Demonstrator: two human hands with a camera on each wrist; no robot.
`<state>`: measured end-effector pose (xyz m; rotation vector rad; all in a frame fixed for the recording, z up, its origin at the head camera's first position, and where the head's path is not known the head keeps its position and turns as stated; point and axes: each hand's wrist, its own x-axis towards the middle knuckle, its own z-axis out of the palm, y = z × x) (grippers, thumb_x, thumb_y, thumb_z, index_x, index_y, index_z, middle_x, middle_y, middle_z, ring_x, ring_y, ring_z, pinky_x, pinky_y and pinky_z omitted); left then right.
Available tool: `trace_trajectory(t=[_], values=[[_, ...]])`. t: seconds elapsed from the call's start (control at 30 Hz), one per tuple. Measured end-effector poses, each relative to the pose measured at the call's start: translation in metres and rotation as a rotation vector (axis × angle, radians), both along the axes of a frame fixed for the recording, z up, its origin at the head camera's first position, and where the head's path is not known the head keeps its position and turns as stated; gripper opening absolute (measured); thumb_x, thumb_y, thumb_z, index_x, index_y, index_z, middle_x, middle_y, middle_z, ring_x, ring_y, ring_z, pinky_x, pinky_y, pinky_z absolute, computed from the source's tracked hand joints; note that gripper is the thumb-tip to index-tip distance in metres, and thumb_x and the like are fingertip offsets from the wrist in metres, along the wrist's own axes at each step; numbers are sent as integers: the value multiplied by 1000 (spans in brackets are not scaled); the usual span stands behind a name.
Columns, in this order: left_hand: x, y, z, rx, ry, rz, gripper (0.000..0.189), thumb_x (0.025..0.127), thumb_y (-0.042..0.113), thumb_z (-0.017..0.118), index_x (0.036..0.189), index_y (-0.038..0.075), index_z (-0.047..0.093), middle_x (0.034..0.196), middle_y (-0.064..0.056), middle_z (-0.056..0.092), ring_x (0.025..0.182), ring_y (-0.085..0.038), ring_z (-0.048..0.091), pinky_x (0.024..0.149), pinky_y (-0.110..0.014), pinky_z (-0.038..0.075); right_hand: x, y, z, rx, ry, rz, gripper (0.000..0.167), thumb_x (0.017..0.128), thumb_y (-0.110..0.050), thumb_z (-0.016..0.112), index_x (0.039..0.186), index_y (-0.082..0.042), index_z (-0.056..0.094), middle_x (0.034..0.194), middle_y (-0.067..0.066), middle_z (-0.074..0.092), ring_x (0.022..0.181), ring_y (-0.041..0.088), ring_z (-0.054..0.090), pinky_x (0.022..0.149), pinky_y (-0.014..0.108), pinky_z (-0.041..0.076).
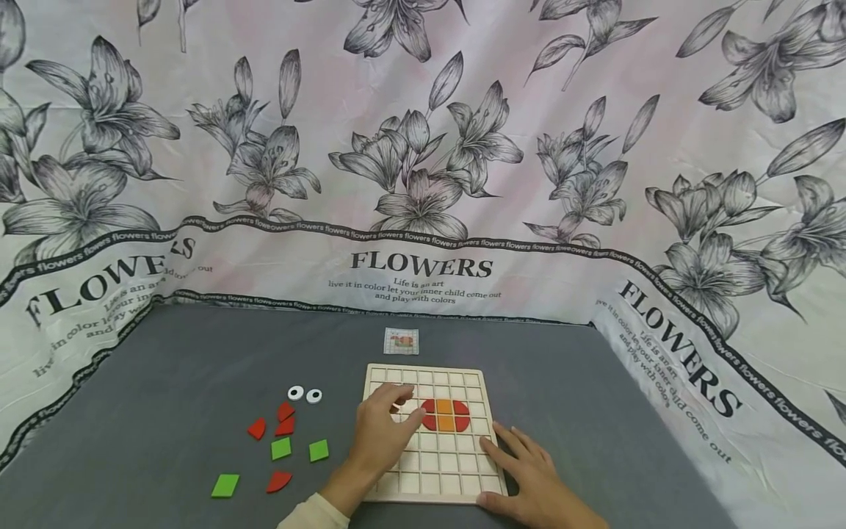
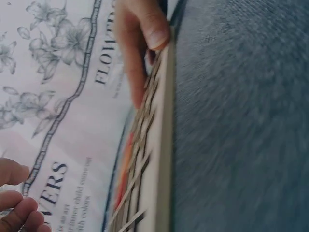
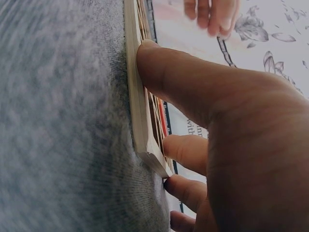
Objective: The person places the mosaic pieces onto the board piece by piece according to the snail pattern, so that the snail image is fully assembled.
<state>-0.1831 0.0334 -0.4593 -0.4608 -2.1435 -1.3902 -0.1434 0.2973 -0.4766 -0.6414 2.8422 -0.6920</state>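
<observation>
A wooden grid board (image 1: pixel 457 483) lies on the grey cloth. Near its middle, two orange squares (image 1: pixel 445 422) stand between red rounded pieces (image 1: pixel 462 416), forming an oval. My left hand (image 1: pixel 380 433) hovers over the board's left half, fingers bent and apart from the thumb, with nothing visible between them. Its fingers (image 2: pixel 19 215) show raised above the board in the left wrist view. My right hand (image 1: pixel 532 474) rests at the near right corner. Its thumb (image 3: pixel 178 77) lies on the front rim, while the index finger touches the grid and other fingers reach along the side.
Left of the board lie several red quarter-round pieces (image 1: pixel 279 481), green squares (image 1: pixel 280 448) and two round eye pieces (image 1: pixel 313 396). Behind the board is a small picture card (image 1: pixel 401 341). Flower-printed cloth (image 1: pixel 423 268) walls the table's back and sides.
</observation>
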Motion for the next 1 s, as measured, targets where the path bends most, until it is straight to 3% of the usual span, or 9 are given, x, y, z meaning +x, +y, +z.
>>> trace_trajectory(t=[0.2,0.37,0.53,0.77,1.0], values=[[4,-21,11,-2,121,4,33,70,-3,81,101,3,71,91,0,65,81,-20,61,66,-32,52,0,0,2,7,-43,-4,81,85,-60,62,146,-11,43,154,15,26,137,47,18,95,74,16],[9,-40,20,-6,153,14,36,69,-3,83,103,4,71,94,3,64,83,-21,61,69,-32,51,1,0,3,0,-63,-8,80,86,-58,62,147,-11,41,155,14,24,137,48,17,95,75,15],[15,-57,26,-19,187,52,37,68,-3,84,102,4,72,94,4,65,80,-18,61,68,-30,50,1,0,2,-8,-28,5,80,86,-57,63,147,-11,42,154,15,25,137,47,18,95,74,16],[24,-88,21,-24,230,39,44,64,-8,85,104,5,72,94,2,67,81,-14,59,68,-23,47,-1,0,1,6,-35,2,81,85,-59,62,147,-11,42,154,15,26,137,47,17,95,74,15],[33,-114,16,-2,163,38,44,66,-6,84,106,9,72,96,0,68,76,-11,56,65,-19,41,-1,1,0,2,-33,2,81,86,-59,62,147,-11,42,154,16,25,137,47,17,95,74,15]])
